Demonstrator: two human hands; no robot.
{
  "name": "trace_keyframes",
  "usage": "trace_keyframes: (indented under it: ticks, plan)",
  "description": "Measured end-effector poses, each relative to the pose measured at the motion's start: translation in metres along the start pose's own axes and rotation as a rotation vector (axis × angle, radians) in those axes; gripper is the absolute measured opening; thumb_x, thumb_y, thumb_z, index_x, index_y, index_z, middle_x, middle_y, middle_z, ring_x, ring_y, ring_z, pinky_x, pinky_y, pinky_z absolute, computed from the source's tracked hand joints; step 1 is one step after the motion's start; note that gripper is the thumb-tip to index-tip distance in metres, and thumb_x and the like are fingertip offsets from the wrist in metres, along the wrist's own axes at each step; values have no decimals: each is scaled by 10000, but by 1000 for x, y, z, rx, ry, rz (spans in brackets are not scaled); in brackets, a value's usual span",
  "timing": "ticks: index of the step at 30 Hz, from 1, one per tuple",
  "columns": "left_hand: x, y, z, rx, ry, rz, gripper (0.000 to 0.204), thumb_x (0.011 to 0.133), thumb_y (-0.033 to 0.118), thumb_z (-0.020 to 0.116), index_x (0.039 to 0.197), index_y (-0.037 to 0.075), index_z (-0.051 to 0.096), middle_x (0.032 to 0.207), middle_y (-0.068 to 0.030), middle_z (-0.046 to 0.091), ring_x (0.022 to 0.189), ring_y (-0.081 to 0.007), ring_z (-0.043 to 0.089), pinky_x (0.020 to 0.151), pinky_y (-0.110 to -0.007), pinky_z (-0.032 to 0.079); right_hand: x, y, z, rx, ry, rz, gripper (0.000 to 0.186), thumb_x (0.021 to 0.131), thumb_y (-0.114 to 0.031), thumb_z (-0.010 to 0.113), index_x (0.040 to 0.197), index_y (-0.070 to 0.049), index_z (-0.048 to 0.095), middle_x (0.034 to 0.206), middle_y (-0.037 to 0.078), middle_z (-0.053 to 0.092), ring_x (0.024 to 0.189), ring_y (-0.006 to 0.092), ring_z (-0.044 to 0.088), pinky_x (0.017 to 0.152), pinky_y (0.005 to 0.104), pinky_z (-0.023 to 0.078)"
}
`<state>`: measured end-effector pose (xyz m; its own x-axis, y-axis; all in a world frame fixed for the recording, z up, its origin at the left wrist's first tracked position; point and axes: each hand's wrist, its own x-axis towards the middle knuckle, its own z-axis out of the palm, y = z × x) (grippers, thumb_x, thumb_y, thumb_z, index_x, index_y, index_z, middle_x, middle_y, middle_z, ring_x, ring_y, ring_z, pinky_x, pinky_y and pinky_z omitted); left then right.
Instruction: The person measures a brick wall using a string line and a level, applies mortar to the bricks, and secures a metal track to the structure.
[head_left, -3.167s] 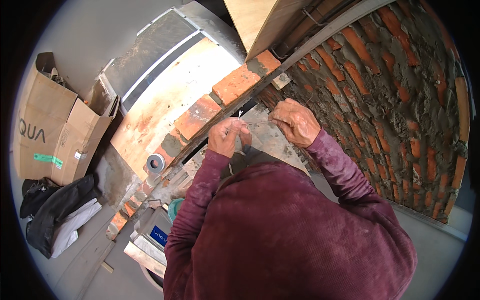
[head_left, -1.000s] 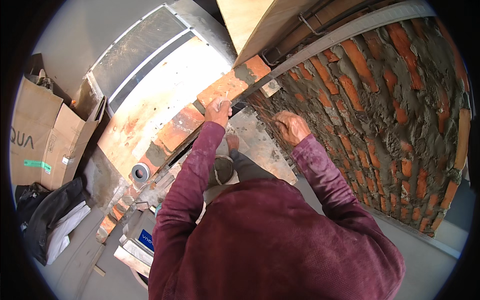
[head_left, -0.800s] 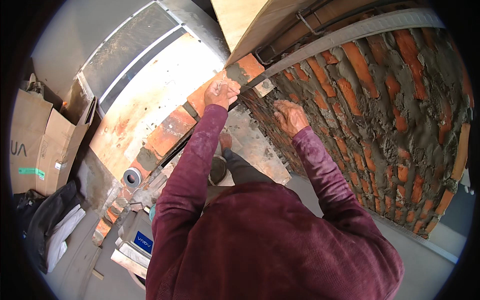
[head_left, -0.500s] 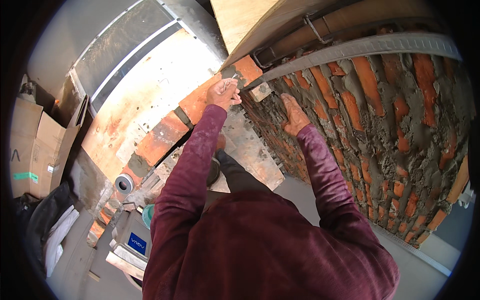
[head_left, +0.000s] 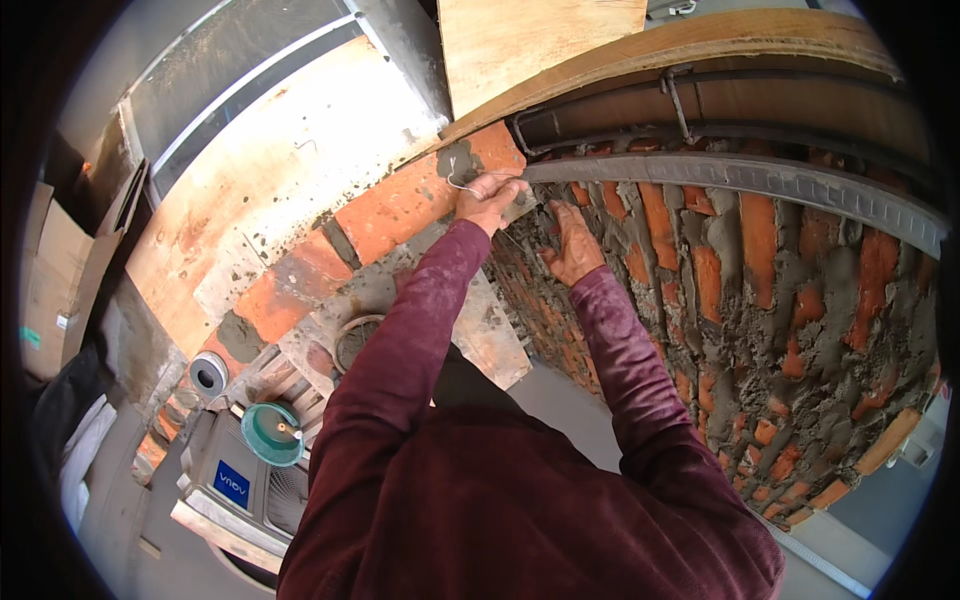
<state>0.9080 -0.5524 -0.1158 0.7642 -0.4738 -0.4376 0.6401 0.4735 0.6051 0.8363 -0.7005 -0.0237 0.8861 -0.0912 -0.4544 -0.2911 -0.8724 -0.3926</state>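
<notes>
My left hand [head_left: 487,199] is closed on a thin white string [head_left: 455,178], whose loose end curls above the fingers. It is at the corner where the orange brick course [head_left: 395,208] meets the rough brick wall [head_left: 700,265]. Partly covered by that hand, a small pale block [head_left: 520,205] sits at the wall's end. My right hand [head_left: 574,250] is beside the wall face, its fingers stretched out and thumb apart, with no tool in it. Whether its fingertips touch the mortar is hard to tell.
A long metal straightedge [head_left: 740,172] runs along the wall's top. At the left are a wooden board [head_left: 270,150], a white reel [head_left: 208,374] and a cardboard box [head_left: 68,275]. A green bowl [head_left: 262,440] stands on a grey case [head_left: 215,462]; a round bucket [head_left: 352,345] is beyond my left forearm.
My left hand has moved right and slightly down with the string, closer to the pale block. My right hand has shifted a little left. The view has also moved.
</notes>
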Motion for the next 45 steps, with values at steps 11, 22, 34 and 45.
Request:
trace_keyframes:
  ticks: [11, 22, 34, 45]
  plan:
    - [59, -19, 30, -201, 518, 438, 98, 897, -94, 490, 933, -39, 563, 842, -117, 669, 772, -156, 646, 764, -263, 511, -21, 6, 17, 157, 150, -115, 772, 710, -38, 700, 1401, -18, 358, 1541, 232, 175, 1403, 375, 268, 1116, 428, 319]
    - [74, -12, 38, -228, 732, 479, 122, 923, -36, 514, 1021, -48, 585, 895, -99, 652, 812, -151, 624, 773, -243, 493, -41, 1, 34, 360, -76, -29, 608, 857, -153, 663, 1365, 45, 394, 1324, 218, 510, 1184, 310, 550, 996, 392, 456]
    - [88, -16, 49, -140, 700, 549, 194, 932, 9, 491, 1069, -56, 612, 876, -75, 640, 784, -138, 591, 755, -253, 471, -45, 18, 48, 499, -59, -11, 658, 854, -145, 664, 1413, 11, 355, 1341, 217, 506, 1222, 293, 531, 988, 377, 456]
    - [129, -36, 41, 109, 417, 460, 92, 949, 29, 486, 966, 7, 574, 838, -92, 674, 713, -140, 630, 741, -255, 474, -83, 34, 79, 440, -66, 43, 633, 864, -211, 665, 1420, -86, 388, 1268, 164, 575, 1187, 314, 541, 905, 363, 484]
